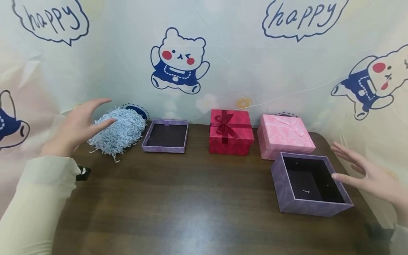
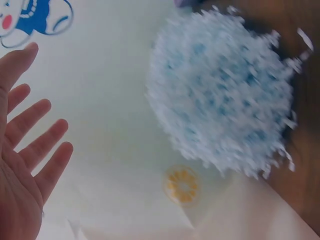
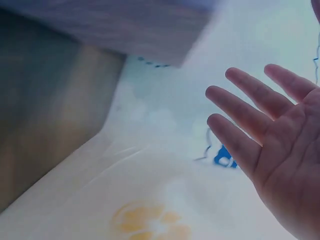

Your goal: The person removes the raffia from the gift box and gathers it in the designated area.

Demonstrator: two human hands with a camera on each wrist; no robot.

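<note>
My left hand (image 1: 78, 124) reaches toward a heap of light blue shredded paper (image 1: 122, 129) at the back left, fingers spread and holding nothing. In the left wrist view the shredded paper (image 2: 225, 95) lies apart from the fingers (image 2: 37, 122). On the right side, my right hand (image 1: 366, 173) is beside an open purple box (image 1: 310, 209), its thumb overlapping the rim in the head view. The box has a dark inside with a small pale shred on its bottom. In the right wrist view the right hand (image 3: 280, 135) has straight, parted fingers, and the purple box (image 3: 135, 30) shows above.
A shallow purple lid (image 1: 164, 151) lies inside up next to the shredded paper. Toward the back stand a red gift box (image 1: 229, 147) with a bow and a pink gift box (image 1: 287, 134). Behind the brown table (image 1: 178, 198) hangs a printed sheet (image 1: 236, 63).
</note>
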